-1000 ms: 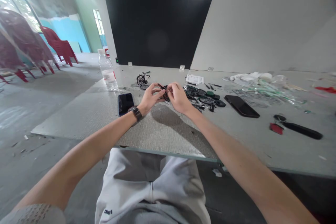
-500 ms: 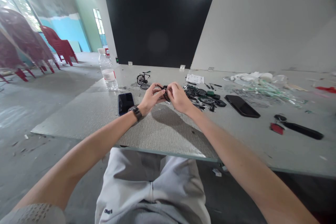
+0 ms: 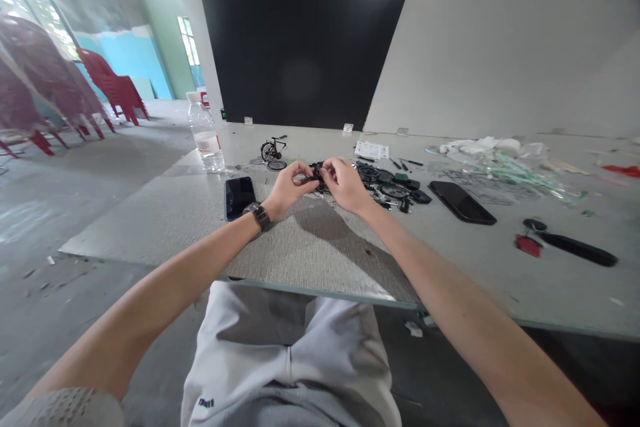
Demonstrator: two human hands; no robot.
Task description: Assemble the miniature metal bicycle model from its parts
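A small dark part (image 3: 319, 175), its exact shape hidden by fingertips, is held over the ribbed grey tabletop (image 3: 175, 227). It is pinched by the nearly closed thumb and curled fingers of the left hand (image 3: 291, 188), and gripped likewise from the other side by the right hand (image 3: 346, 187). Nearby, a wire-thin black model bicycle (image 3: 270, 150) is stood upright; glossy black, round-edged pieces (image 3: 395, 191) are heaped beside the right hand.

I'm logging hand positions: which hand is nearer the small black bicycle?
Left. The left hand is slightly right of the bicycle, closer to the camera; the right hand is farther right.
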